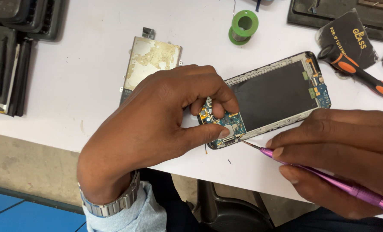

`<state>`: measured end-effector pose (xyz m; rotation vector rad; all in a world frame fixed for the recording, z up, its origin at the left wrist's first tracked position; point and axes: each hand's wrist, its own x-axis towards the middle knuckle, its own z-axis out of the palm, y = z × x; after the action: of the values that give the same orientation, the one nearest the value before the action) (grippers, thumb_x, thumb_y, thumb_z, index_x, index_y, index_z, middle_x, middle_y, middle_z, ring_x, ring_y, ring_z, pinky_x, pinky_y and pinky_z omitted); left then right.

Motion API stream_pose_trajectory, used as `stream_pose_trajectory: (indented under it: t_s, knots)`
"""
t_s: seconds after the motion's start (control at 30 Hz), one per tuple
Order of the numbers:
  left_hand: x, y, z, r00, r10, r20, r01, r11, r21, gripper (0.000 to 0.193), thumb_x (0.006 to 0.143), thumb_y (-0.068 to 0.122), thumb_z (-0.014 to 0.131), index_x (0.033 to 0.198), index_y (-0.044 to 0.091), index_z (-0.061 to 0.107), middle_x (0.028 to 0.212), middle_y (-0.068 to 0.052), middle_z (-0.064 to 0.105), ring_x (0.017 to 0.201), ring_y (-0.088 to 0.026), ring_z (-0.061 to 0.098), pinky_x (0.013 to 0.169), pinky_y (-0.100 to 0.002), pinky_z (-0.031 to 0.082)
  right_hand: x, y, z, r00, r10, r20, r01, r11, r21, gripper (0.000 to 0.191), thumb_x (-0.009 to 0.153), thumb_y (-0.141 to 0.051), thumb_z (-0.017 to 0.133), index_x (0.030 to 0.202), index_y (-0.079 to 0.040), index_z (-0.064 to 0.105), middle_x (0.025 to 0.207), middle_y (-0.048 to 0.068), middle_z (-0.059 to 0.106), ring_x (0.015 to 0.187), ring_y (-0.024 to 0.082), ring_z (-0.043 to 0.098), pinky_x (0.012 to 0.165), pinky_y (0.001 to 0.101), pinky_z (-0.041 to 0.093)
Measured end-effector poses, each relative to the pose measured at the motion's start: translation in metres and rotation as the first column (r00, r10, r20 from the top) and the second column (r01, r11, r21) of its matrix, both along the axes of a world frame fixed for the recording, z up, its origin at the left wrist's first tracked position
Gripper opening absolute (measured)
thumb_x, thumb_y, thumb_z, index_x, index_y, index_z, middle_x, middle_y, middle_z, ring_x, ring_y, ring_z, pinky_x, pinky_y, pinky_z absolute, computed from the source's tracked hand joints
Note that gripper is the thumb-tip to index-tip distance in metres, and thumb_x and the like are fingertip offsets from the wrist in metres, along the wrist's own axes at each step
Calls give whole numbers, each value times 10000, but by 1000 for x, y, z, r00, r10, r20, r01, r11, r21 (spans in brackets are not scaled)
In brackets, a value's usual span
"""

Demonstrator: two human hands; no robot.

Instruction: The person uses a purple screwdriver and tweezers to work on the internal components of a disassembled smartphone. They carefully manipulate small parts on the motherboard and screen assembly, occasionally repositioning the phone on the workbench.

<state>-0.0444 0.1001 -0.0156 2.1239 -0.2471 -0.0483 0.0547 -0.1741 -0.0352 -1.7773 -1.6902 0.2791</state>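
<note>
a white worktable (84,77) fills the view, matte and faintly scuffed, with grey floor and a blue strip below its near edge. on it, near the middle, lies an opened phone (273,96): a slim silver frame around a flat, dark, glossy panel, with blue-green circuit board showing at both ends, dotted with small gold contacts. the left hand (165,111) curls over the phone's near end, thumb and fingers pinching the board there. the right hand (342,150) is closed around a thin purple metal screwdriver (329,180), its fine tip touching the frame's corner. a tarnished metal plate (150,60) lies behind the left hand. a green solder spool (244,26) and an orange-and-black screwdriver (357,71) rest farther back.
</note>
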Motion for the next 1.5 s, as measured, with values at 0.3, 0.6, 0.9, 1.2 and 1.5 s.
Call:
stream_pose_trajectory:
  t_s: [0.3,0.6,0.9,1.2,1.5]
  knots:
    - [-2,2,-3,1000,-3,23,4,999,-37,238,773,133,835,976,127,710,867,28,667,723,-118,559,613,-287,475,5,-3,4,984,103,144,-107,994,17,384,913,-434,752,1005,-64,706,964,123,759,785,235,762,626,351,617]
    - [-1,5,-11,998,13,-68,-15,999,-35,204,779,117,828,966,124,744,816,32,655,643,-119,455,543,-279,424,67,-52,20,954,-201,222,299,665,-684,414,712,-696,757,758,-285,786,579,-35,706,516,100,713,519,302,570]
    - [2,6,-15,992,57,-111,-56,998,10,193,762,92,858,927,95,759,697,-8,535,615,-97,415,505,-276,384,51,-27,21,594,-303,745,630,752,-196,453,784,-581,774,794,-129,803,564,25,647,440,193,580,436,339,432]
    - [10,8,-15,998,31,-61,-29,999,33,263,730,106,875,965,89,758,717,36,618,628,-71,463,528,-247,404,43,-45,47,686,-360,633,637,717,-283,478,681,-525,860,952,-135,806,732,12,717,614,137,664,522,283,517]
    - [16,8,-21,997,-12,80,11,1000,16,261,743,106,891,971,88,766,758,43,633,662,-68,469,570,-246,418,24,-108,1,605,-447,659,708,680,-189,298,838,-359,830,1063,-164,823,1012,61,738,861,172,715,712,302,595]
